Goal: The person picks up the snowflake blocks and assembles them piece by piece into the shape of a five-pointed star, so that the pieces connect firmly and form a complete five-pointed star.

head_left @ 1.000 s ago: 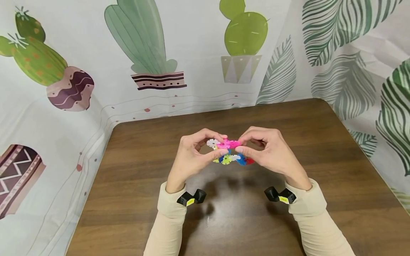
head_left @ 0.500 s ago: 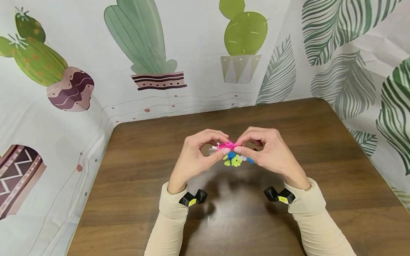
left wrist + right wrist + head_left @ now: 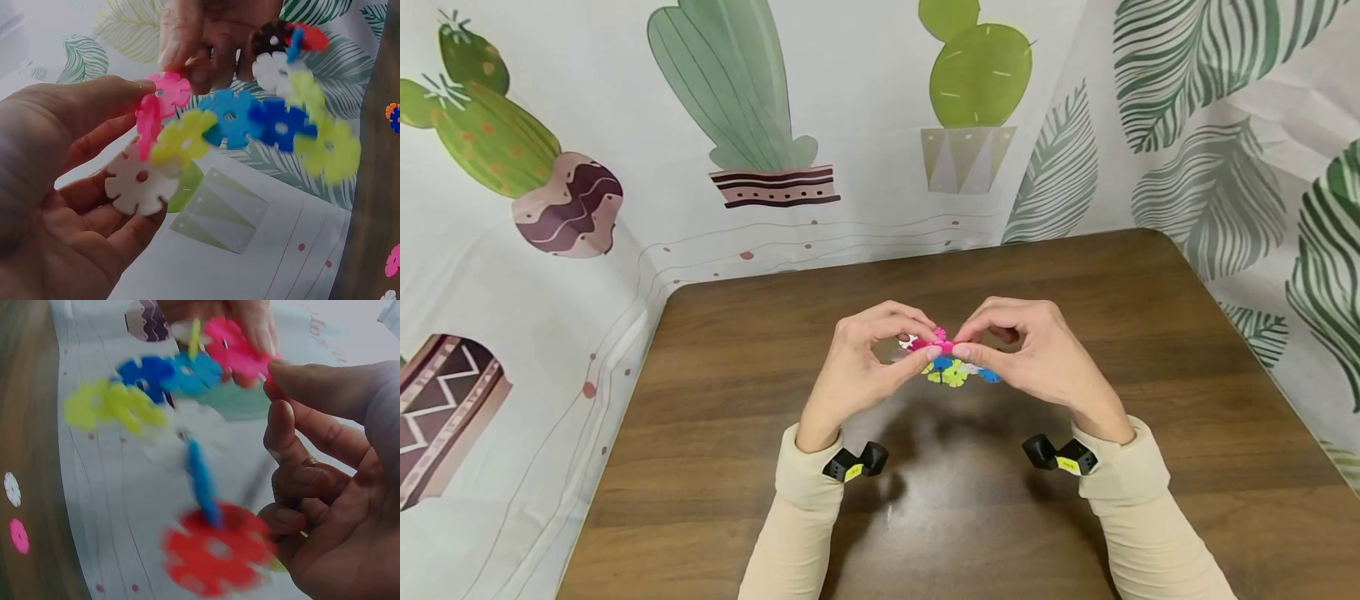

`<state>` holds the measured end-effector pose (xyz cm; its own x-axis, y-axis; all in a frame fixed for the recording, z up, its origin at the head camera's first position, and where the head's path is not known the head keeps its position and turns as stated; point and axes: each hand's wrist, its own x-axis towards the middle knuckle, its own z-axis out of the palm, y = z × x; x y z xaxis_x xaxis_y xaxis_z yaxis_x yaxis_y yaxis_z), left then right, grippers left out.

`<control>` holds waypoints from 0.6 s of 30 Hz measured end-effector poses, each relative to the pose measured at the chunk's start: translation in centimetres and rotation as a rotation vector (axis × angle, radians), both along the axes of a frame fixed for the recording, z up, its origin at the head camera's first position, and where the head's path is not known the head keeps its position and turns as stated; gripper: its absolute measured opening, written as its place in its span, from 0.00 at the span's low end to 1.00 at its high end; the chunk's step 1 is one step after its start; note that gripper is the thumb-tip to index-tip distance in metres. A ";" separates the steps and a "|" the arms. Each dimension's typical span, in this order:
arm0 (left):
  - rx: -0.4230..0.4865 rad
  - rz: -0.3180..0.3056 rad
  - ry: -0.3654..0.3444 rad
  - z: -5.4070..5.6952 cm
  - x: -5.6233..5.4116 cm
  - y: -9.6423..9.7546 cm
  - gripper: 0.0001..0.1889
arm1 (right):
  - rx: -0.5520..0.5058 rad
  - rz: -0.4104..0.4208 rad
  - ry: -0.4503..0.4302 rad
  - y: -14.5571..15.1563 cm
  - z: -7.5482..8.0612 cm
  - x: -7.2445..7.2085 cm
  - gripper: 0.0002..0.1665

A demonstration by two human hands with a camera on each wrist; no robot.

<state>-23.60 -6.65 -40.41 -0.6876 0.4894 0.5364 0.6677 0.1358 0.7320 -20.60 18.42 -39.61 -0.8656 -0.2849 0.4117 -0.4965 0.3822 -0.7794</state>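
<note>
"Two pink discs (image 3: 175, 94), gripped how?"
"Fingers of the left hand (image 3: 865, 354) and right hand (image 3: 1041, 350) pinch them above the surface (image 3: 962, 525); a crooked push might pop the dangling disc chain (image 3: 234, 129) apart."

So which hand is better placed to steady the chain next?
Probably the left hand: it pinches a pink piece beside a yellow piece and a white piece, while the right hand pinches another pink piece.
</note>
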 end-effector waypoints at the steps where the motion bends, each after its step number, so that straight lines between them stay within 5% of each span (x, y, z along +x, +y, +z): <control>1: -0.002 0.004 0.000 0.0 0.0 0.0 0.08 | 0.004 -0.018 0.004 0.3 0.0 -0.1 0.09; 9: -0.005 0.024 -0.026 0.2 0.1 -0.2 0.07 | 0.117 -0.274 0.013 5.0 0.0 -0.6 0.01; 13: -0.006 0.033 -0.031 0.2 0.1 -0.3 0.07 | 0.234 -0.361 -0.075 7.5 -0.6 -1.3 0.04; 18: -0.008 0.053 -0.021 0.2 0.2 -0.3 0.07 | 0.396 -0.358 -0.252 10.1 -2.5 -2.8 0.12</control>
